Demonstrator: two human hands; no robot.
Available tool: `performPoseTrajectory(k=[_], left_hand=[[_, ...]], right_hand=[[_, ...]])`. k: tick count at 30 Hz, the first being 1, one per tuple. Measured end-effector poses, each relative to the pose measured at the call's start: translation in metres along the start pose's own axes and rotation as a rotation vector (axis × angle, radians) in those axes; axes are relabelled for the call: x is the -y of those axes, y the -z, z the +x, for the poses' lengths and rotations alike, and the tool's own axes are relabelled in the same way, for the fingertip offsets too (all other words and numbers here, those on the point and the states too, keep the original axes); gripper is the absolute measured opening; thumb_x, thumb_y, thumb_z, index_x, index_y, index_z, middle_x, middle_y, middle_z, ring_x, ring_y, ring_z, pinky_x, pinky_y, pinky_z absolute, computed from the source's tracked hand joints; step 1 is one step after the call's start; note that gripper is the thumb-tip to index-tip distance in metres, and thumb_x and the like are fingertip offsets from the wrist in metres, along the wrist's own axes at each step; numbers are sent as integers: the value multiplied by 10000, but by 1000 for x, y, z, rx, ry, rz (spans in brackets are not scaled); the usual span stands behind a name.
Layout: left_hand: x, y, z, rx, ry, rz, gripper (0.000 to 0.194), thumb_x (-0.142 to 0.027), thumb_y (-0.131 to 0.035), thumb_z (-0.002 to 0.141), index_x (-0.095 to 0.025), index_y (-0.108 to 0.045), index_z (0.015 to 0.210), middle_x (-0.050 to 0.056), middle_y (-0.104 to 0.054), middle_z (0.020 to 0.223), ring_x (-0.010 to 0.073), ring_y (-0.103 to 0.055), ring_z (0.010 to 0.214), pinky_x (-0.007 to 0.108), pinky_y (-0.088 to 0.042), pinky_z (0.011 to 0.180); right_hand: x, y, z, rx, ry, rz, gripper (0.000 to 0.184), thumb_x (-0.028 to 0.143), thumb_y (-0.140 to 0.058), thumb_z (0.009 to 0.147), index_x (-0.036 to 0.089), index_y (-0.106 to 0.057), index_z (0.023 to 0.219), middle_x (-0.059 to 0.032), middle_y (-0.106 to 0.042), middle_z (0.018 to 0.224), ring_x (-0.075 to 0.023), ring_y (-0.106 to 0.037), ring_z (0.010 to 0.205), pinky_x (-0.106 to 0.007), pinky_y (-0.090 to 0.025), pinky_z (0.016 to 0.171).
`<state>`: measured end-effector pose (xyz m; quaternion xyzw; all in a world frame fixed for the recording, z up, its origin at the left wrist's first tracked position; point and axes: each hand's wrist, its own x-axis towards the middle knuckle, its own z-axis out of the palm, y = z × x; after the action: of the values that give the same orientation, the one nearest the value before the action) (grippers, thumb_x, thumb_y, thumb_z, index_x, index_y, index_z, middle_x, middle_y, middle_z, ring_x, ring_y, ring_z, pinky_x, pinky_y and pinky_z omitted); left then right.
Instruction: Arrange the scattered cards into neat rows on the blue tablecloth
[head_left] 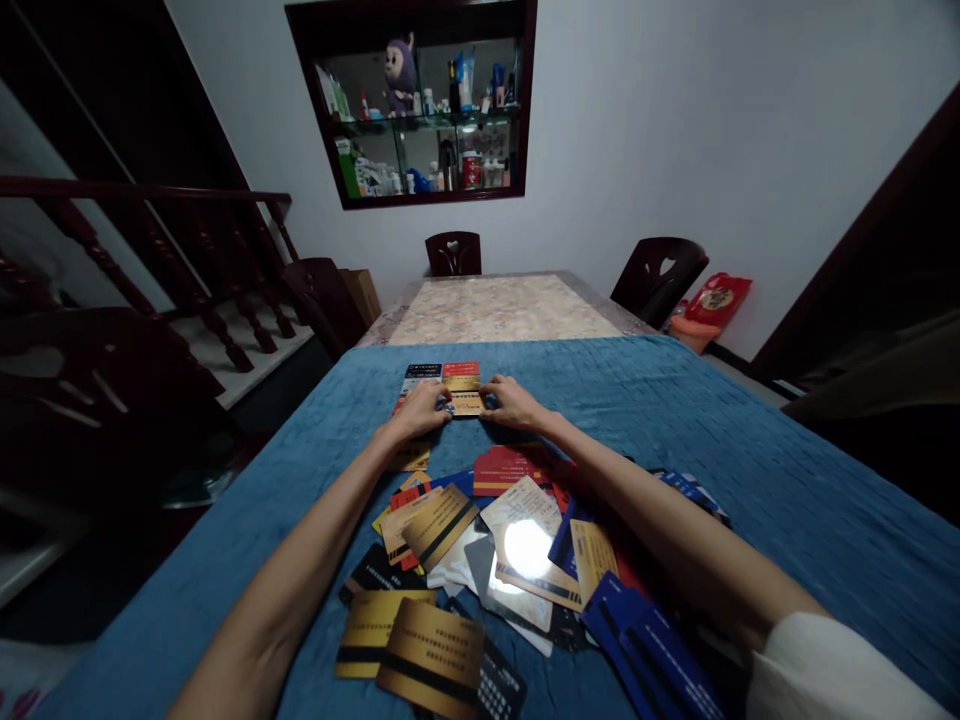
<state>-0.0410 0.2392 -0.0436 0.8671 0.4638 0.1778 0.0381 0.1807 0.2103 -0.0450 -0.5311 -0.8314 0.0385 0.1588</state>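
Between my two hands lies a gold card (466,403), flat on the blue cloth (600,400). My left hand (424,408) has its fingers curled in at the card's left edge. At the right edge, my right hand (510,402) pinches the same card. Just beyond it sit a red card (460,369) and a black card (424,370), side by side at the top of a small layout. More cards on the left are partly hidden by my left hand. Nearer me spreads a loose pile with gold cards (435,648), blue cards (660,650) and red cards (510,470).
The table's far part has a beige patterned cover (510,305). Dark wooden chairs stand around it, one at the far end (454,255) and one at the right (660,275). A red bag (718,300) rests beyond the right side. A wall shelf (427,120) holds bottles and a purple toy.
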Motion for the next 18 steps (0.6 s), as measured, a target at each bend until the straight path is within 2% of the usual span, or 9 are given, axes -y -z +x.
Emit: performPoseTrajectory(k=[8,18], left_hand=[[8,-5,4,16,16,28,241,-251,-684,706,-167,-740,925,73,-688,897,265,-621,936,384,-496,881],[5,-6,0,35,29,56,249,-271,-627,766,-225,-767,967,91,-726,1078,323,-593,1113,440,-466,922]], right_hand=[[0,-8,9,18,-53,-8,381,372,-651,829,221,-700,1176,-117,-638,1211,-278,-577,1068,-333,-464,828],[1,-13,5,11,-108,16,298,396,-584,869,221,-720,1069,-107,-654,1167,-265,-578,1070,-327,-447,818]])
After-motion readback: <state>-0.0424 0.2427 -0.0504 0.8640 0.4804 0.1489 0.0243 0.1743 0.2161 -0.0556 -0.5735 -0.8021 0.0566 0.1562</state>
